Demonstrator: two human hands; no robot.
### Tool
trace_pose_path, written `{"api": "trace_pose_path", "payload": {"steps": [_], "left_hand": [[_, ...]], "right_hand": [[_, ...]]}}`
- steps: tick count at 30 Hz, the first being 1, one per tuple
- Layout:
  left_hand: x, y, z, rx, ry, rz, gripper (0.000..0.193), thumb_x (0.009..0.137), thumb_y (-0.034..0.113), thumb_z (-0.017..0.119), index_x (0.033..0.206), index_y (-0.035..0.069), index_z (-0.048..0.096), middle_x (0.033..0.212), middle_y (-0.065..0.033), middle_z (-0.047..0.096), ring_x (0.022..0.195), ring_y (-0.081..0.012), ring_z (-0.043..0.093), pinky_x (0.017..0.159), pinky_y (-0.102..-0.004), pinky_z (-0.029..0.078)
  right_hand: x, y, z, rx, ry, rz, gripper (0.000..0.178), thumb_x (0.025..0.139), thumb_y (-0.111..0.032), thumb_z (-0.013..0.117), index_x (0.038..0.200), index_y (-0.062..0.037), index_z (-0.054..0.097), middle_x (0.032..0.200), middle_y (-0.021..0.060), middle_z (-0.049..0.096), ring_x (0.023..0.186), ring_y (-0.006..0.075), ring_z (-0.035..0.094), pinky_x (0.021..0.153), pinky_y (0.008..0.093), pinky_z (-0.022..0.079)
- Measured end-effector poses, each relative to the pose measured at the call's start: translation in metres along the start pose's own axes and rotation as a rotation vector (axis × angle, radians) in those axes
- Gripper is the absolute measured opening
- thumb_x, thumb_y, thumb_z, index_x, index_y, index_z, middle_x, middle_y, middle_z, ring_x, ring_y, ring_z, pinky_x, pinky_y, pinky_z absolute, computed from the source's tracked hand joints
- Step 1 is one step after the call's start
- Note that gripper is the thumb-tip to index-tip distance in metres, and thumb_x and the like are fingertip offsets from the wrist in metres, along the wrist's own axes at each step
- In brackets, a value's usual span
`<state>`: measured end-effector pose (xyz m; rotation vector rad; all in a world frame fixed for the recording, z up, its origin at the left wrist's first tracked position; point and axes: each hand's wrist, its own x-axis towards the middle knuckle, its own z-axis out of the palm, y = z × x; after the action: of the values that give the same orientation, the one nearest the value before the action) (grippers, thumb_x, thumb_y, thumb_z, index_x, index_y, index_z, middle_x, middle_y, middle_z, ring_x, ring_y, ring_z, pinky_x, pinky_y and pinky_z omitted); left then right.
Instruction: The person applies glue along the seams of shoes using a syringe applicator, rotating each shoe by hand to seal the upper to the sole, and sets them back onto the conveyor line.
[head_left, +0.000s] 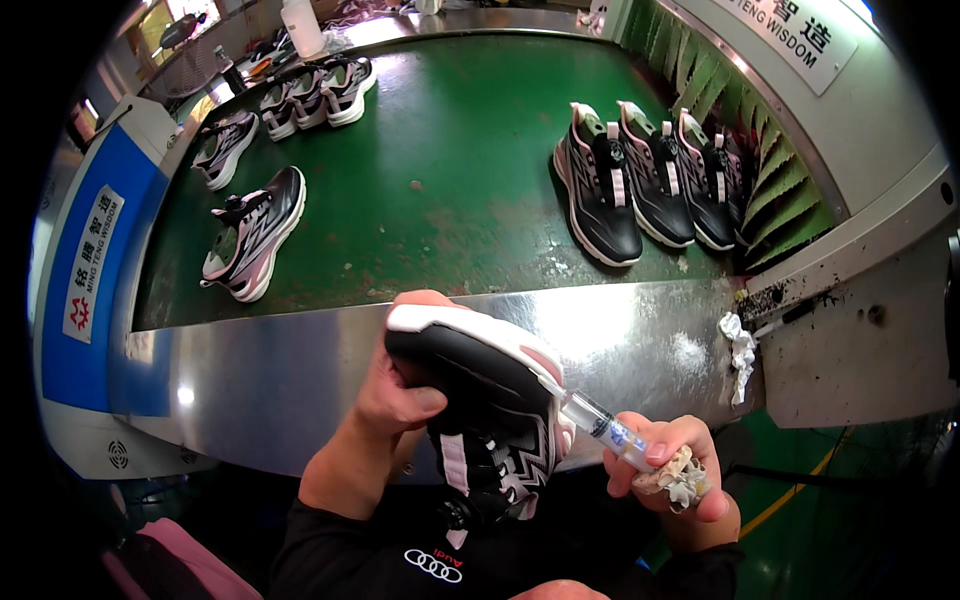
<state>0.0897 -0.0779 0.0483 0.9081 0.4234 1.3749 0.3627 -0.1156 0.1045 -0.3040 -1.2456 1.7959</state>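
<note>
My left hand [395, 390] is closed around the toe end of a black sneaker [470, 375] with a white and pink sole, its thumb lying on the upper. The shoe is tilted over the metal edge, toe away from me, with its laces and dial toward my body. In my right hand [680, 455] is a clear plastic syringe [600, 423], gripped by the fingers near its rear. A crumpled whitish clump [682, 482] sits at that rear end, against the fingers. The syringe's tip meets the side of the shoe where sole and upper join, or lies very close to it.
A green conveyor belt [440, 180] lies beyond the metal ledge [270, 365]. Several sneakers [600, 190] stand on its right by a slitted curtain [780, 170]; others, including one lone sneaker [255, 235], are on the left. A crumpled white tissue [738, 355] rests at the ledge's right end.
</note>
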Motion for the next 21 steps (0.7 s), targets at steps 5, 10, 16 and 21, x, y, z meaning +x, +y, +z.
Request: {"api": "trace_pose_path", "payload": {"steps": [5,10,16,21], "left_hand": [[-0.001,0.004,0.0,-0.118,0.09,-0.056,0.081,0.059,0.014,0.075,0.13,0.003,0.035,0.118,-0.0145,0.055,0.11,-0.0273,0.057,0.096,-0.0386,0.046],[0.012,0.012,0.025,-0.133,0.154,-0.16,0.074,0.063,0.026,0.074,0.124,-0.003,0.045,0.113,-0.0203,0.059,0.104,-0.0328,0.061,0.094,-0.0426,0.049],[0.016,-0.004,0.02,-0.367,0.177,-0.131,0.071,0.068,0.032,0.07,0.124,-0.004,0.047,0.116,-0.0216,0.058,0.106,-0.0345,0.06,0.093,-0.0445,0.05],[0.02,-0.002,0.0,-0.31,0.17,-0.134,0.065,0.073,0.031,0.068,0.129,0.005,0.047,0.124,-0.0146,0.055,0.114,-0.0279,0.055,0.1,-0.0438,0.045]], "right_hand": [[-0.012,0.011,-0.006,0.079,0.045,0.007,0.063,0.074,-0.054,0.074,0.111,-0.0053,0.057,0.087,0.0177,0.059,0.079,0.0244,0.053,0.066,0.0305,0.038],[-0.021,0.021,-0.016,0.097,0.054,0.053,0.066,0.071,-0.051,0.077,0.113,-0.0048,0.058,0.092,0.0164,0.057,0.082,0.0259,0.057,0.069,0.0303,0.043],[-0.033,0.034,-0.025,0.131,-0.013,0.064,0.068,0.076,-0.041,0.076,0.122,0.0035,0.053,0.101,0.0157,0.058,0.091,0.0211,0.052,0.079,0.0295,0.039],[-0.041,0.04,-0.028,0.07,-0.024,0.078,0.065,0.076,-0.039,0.077,0.121,0.0019,0.055,0.102,0.0116,0.063,0.087,0.0173,0.048,0.076,0.0275,0.037]]}}
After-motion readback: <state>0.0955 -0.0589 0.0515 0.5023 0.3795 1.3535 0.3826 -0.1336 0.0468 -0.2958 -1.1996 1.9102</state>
